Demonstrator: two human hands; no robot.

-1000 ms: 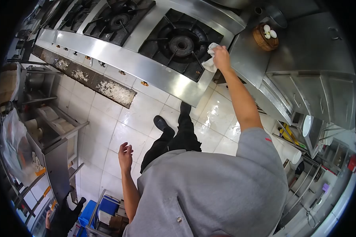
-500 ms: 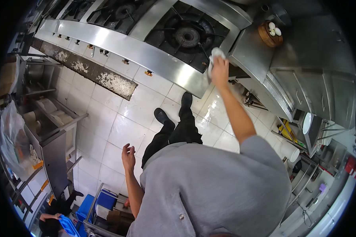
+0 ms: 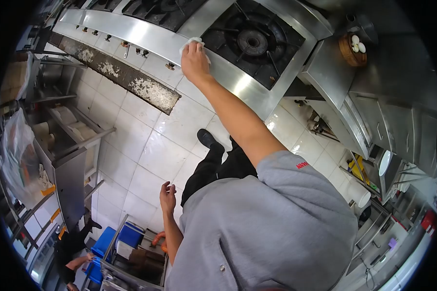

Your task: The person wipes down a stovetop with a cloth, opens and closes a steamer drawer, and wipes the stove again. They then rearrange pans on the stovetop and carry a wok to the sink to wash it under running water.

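My right hand (image 3: 194, 63) presses a white cloth (image 3: 193, 40) onto the steel front ledge (image 3: 233, 77) of the stove, its fingers closed over the cloth. Just to the right of it is the large black burner (image 3: 252, 42) with its grate. My left hand (image 3: 167, 196) hangs by my side above the tiled floor. Its fingers are loosely bent and apart, and it holds nothing.
A round wooden container with white eggs (image 3: 356, 47) stands on the steel counter (image 3: 327, 63) at the right. Steel shelving (image 3: 70, 189) lines the left. Behind me are blue bins (image 3: 130, 234) and another person (image 3: 70, 257).
My right hand has slid the cloth leftward along the stove's front ledge, from the right corner to the left of the large burner. My left hand still hangs at my side.
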